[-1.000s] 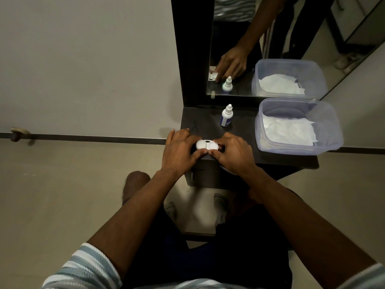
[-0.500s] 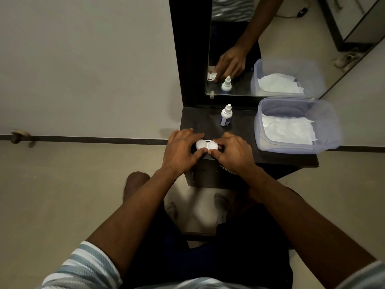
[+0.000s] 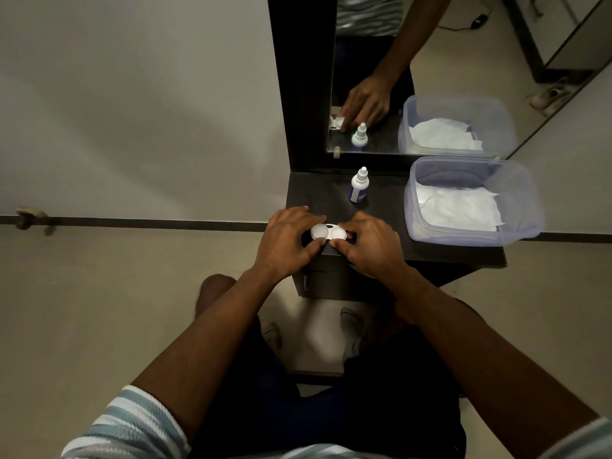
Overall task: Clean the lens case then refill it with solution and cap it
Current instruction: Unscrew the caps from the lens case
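A white two-well lens case [image 3: 328, 232] lies near the front edge of a dark shelf [image 3: 390, 213], both round caps on it. My left hand [image 3: 286, 241] grips its left end, thumb at the near side and fingers curled over the far side. My right hand [image 3: 367, 241] grips the right end the same way, hiding part of that cap. A small white solution bottle [image 3: 358, 186] with a blue label stands upright behind the case, apart from both hands.
A translucent plastic tub [image 3: 526, 207] with white tissues in it fills the shelf's right side. A mirror [image 3: 430, 77] rises behind the shelf and reflects the bottle, tub and a hand. Drawers sit below the shelf's front edge; my knees and feet are beneath.
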